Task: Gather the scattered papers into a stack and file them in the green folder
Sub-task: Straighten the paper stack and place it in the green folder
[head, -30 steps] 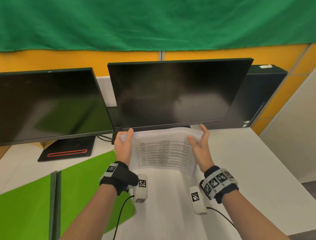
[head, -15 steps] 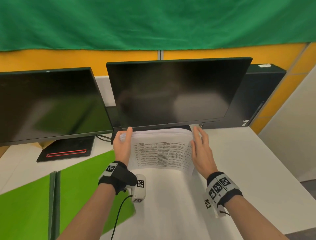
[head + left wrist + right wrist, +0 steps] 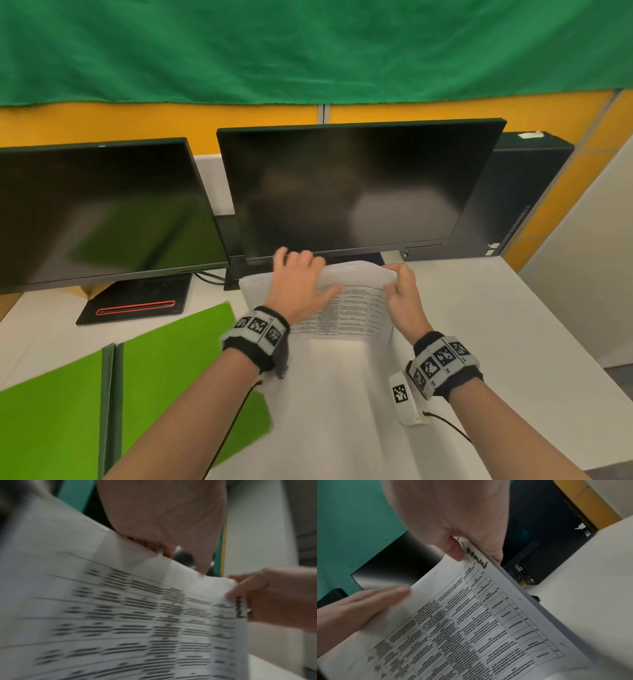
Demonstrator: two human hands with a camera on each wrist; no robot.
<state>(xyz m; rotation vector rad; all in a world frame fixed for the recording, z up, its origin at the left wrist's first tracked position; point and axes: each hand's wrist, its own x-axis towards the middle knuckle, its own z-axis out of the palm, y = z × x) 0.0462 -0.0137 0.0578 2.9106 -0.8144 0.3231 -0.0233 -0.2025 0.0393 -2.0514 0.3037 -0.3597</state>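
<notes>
A stack of printed papers (image 3: 356, 308) stands tilted on the white desk in front of the centre monitor. My left hand (image 3: 301, 274) lies over its top left edge, fingers straight and spread, thumb across the printed face. In the left wrist view the left hand (image 3: 163, 520) reaches down onto the blurred papers (image 3: 137, 615). My right hand (image 3: 400, 291) pinches the top right corner. The right wrist view shows the right hand (image 3: 453, 520) with thumb on the front of the papers (image 3: 471, 622) and fingers behind. The green folder (image 3: 171, 359) lies open on the desk to the left.
Two dark monitors (image 3: 349, 188) (image 3: 102, 212) stand close behind the stack. A black monitor base with a red stripe (image 3: 137, 301) sits at the left. A black computer case (image 3: 524, 198) is at the back right. The white desk (image 3: 513, 342) ends at the right.
My left hand moved from the stack's left edge up over its top. My right hand went from lying flat along the right edge to pinching the top right corner.
</notes>
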